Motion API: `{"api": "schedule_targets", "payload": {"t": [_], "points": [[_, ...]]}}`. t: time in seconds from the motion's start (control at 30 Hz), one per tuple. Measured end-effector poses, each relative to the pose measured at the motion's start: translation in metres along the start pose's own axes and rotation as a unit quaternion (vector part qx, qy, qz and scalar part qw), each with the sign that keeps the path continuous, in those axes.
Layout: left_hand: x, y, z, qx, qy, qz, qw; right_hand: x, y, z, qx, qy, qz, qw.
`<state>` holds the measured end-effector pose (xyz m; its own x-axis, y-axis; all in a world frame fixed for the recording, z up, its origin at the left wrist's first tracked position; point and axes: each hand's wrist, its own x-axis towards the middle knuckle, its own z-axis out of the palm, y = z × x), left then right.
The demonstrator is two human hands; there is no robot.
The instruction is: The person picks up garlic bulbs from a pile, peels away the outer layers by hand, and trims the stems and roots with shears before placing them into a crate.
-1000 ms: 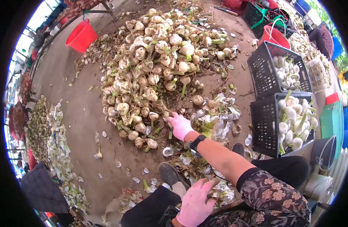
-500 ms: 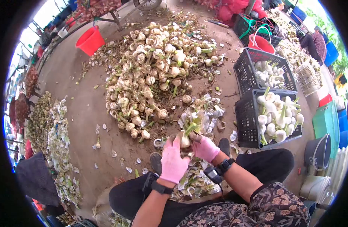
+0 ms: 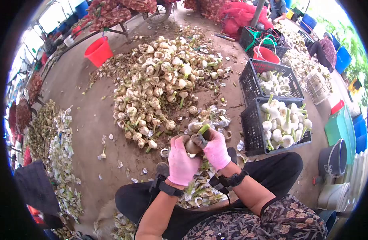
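Note:
Between my two pink-gloved hands is a garlic bulb [image 3: 192, 148], its cut green stem pointing up and to the right. My left hand [image 3: 182, 162] is wrapped round the bulb's left side. My right hand [image 3: 216, 150] grips it from the right, dark fingertips against the bulb near the stem; they partly hide it. Just beyond lies a large heap of unpeeled garlic [image 3: 156, 76] with dry roots and soil. Loose peeled skins [image 3: 214, 120] lie in front of my hands and more lie below them, between my legs.
Two black crates, a near one [image 3: 254, 134] and a far one [image 3: 248, 80], hold white garlic at my right. A red bucket [image 3: 99, 52] stands behind the heap on the left. A grey bucket [image 3: 332, 160] is at far right. Other people sit at the back right.
Both hands have risen slightly and closed more round the garlic bulb, which is now more covered. The stem has tilted. The whole view has shifted a little with my head.

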<state>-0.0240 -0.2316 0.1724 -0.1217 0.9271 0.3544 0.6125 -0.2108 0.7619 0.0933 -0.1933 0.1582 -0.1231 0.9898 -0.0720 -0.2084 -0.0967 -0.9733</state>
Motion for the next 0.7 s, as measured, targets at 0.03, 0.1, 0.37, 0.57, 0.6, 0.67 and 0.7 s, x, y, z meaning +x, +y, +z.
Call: {"api": "schedule_targets", "payload": {"t": [0.03,0.1,0.37,0.57,0.6,0.67,0.7], "points": [[0.001,-0.002,-0.004,-0.012,-0.001,0.0,1.0,0.0,-0.002,0.002,-0.001,-0.004,0.001,1.0],[0.003,-0.004,-0.01,-0.026,0.002,0.004,1.0,0.002,-0.008,0.003,0.04,-0.034,0.011,0.999],[0.001,-0.018,-0.014,-0.329,-0.047,-0.147,0.932,0.004,0.009,-0.011,-0.046,-0.029,-0.048,0.997],[0.003,-0.03,-0.013,-0.558,-0.092,-0.318,0.761,0.005,0.0,-0.025,-0.064,-0.032,-0.05,0.996],[0.004,-0.036,-0.014,-0.618,-0.126,-0.345,0.695,0.004,-0.001,-0.028,-0.063,-0.029,-0.05,0.996],[0.008,-0.036,-0.019,-0.64,-0.177,-0.356,0.657,0.0,-0.012,-0.03,-0.004,-0.048,-0.03,0.998],[0.01,-0.034,-0.019,-0.64,-0.181,-0.356,0.657,-0.002,-0.013,-0.032,-0.004,-0.045,-0.031,0.998]]}}
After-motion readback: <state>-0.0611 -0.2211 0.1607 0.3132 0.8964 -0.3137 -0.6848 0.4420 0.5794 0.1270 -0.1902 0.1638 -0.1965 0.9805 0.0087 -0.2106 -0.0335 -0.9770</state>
